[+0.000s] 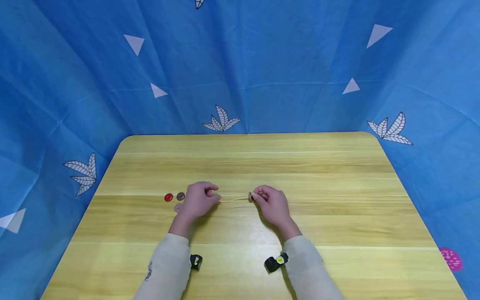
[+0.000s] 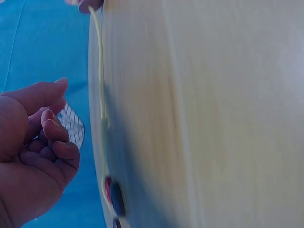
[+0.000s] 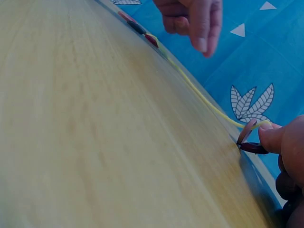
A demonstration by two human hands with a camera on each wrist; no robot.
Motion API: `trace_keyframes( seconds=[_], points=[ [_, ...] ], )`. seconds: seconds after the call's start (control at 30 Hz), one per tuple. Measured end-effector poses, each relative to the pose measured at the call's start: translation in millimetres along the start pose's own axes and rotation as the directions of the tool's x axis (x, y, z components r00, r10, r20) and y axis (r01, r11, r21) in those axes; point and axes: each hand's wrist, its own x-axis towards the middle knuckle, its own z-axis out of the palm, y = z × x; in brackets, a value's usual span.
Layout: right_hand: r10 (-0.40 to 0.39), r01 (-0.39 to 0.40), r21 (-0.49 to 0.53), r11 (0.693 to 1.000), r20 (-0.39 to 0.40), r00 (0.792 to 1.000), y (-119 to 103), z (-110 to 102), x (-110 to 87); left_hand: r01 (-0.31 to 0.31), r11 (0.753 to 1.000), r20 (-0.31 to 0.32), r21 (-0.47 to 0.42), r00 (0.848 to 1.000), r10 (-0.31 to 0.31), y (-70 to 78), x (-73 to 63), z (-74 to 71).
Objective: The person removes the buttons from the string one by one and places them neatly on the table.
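My right hand (image 1: 273,205) pinches a yellow string (image 3: 202,95) between thumb and finger, beside a brown button (image 3: 246,132) that stands on edge with the string at it. A darker button (image 3: 254,148) lies against that one, just under my fingertips. Leftward, the string runs low along the table toward other buttons. My left hand (image 1: 198,200) hovers above it, fingers loosely bent and holding nothing; in the left wrist view a gap separates that hand (image 2: 38,147) from the string. Left of it lie a red button (image 1: 168,197), a dark brown button (image 1: 181,196) and a pink button (image 1: 178,208).
The wooden table (image 1: 240,162) has rounded far corners. A blue patterned curtain (image 1: 277,54) hangs behind it and along both sides. Black wrist-camera mounts (image 1: 196,261) stick out at both sleeves.
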Motion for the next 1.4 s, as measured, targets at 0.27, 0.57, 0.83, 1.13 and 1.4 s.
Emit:
trace_keyframes(
  seconds=[0.27, 0.57, 0.83, 1.13, 1.4],
  points=[
    [-0.019, 0.019, -0.004, 1.000, -0.009, 1.000, 0, 0, -0.2, -0.086, 0.996, 0.053, -0.037, 0.995, 0.088, 13.2, 10.8, 25.4],
    [-0.024, 0.024, -0.003, 1.000, -0.013, 1.000, 0, 0, -1.1, -0.105, 0.994, 0.114, -0.014, 0.988, 0.106, 23.1, 18.9, 47.9],
    [-0.035, 0.035, -0.009, 0.999, -0.007, 0.999, 2, 0, -1.1, -0.124, 0.992, 0.177, 0.021, 0.977, 0.119, 33.0, 24.6, 60.5],
    [-0.049, 0.048, -0.012, 0.999, -0.022, 0.999, 0, 0, -0.2, -0.192, 0.979, 0.177, 0.065, 0.968, 0.178, 35.5, 29.0, 66.4],
    [-0.054, 0.054, -0.004, 0.999, -0.026, 0.998, -1, -1, -0.6, -0.233, 0.969, 0.161, 0.080, 0.962, 0.218, 31.8, 32.2, 71.7]
  ],
)
